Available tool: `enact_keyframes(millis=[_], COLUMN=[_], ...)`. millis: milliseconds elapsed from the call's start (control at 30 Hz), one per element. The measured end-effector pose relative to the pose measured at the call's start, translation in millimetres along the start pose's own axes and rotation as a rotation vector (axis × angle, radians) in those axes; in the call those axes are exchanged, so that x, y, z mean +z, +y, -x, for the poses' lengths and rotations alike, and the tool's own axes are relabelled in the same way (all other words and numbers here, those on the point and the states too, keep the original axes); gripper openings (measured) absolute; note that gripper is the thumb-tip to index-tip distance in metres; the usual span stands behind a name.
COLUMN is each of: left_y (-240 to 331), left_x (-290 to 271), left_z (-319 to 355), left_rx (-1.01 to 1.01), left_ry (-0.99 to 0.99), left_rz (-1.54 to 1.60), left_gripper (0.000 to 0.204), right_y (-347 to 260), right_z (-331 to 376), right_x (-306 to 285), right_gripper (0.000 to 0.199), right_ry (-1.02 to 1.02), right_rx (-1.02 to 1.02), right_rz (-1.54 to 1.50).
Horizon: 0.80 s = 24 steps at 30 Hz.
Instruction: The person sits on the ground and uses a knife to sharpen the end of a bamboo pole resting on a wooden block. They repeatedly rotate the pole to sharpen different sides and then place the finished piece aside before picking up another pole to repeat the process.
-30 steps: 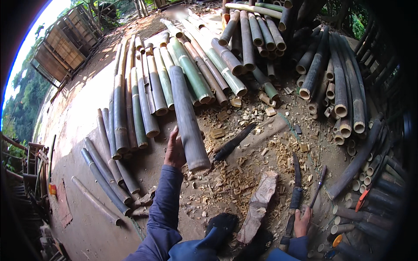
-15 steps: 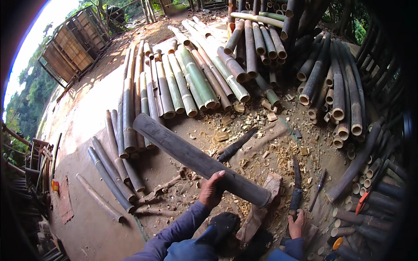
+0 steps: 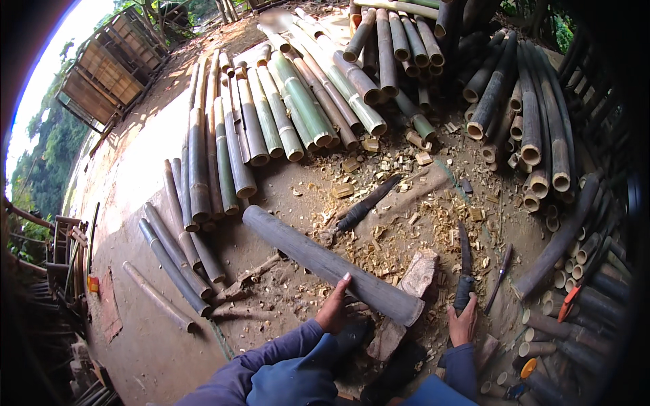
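Observation:
A dark bamboo tube (image 3: 325,257) slants across the middle, its near end lying over a rough block (image 3: 420,269). My left hand (image 3: 333,308) grips the tube from beneath near that end, thumb along its upper side. To the right, a machete (image 3: 464,252) with a dark wrapped handle lies among the shavings. My right hand (image 3: 463,323) is closed around the lower part of that handle. Beyond the tube lies a second machete (image 3: 365,204), also dark-handled, touched by neither hand. A slim pointed tool (image 3: 500,276) lies right of my right hand.
Pale wood chips (image 3: 399,227) litter the ground. Several green and dark bamboo poles (image 3: 305,101) lie in a row beyond, with more stacked poles (image 3: 535,128) at the right. Cut tubes (image 3: 562,342) pile up at the lower right, beside an orange-handled tool (image 3: 569,303).
The bamboo tube's far end has come down and to the right. My right hand has moved up onto the machete's handle and closed around it. My left hand keeps its hold.

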<state>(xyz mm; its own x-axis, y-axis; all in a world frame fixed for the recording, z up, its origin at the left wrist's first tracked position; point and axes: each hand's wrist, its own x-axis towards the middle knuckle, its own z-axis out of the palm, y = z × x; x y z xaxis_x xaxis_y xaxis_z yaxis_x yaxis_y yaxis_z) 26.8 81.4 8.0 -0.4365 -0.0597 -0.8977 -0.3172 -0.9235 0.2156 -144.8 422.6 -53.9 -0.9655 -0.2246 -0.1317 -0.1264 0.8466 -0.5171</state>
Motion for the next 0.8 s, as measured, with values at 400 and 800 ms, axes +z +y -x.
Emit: enact_keyframes(millis=[400, 800], left_y=[118.7, 126.5], left_x=[10.3, 2.5], left_z=[5.9, -29.1], left_rx=[1.045, 1.028], left_ry=[-0.066, -0.263], left_rz=[-2.367, -2.39], left_gripper=[0.109, 0.059], right_y=[17.3, -77.7], right_z=[-4.1, 75.0], right_x=[-24.9, -71.9], right_gripper=[0.042, 0.039], right_ry=[-0.184, -0.431], right_rx=[0.386, 0.244], right_rz=[-1.07, -0.879])
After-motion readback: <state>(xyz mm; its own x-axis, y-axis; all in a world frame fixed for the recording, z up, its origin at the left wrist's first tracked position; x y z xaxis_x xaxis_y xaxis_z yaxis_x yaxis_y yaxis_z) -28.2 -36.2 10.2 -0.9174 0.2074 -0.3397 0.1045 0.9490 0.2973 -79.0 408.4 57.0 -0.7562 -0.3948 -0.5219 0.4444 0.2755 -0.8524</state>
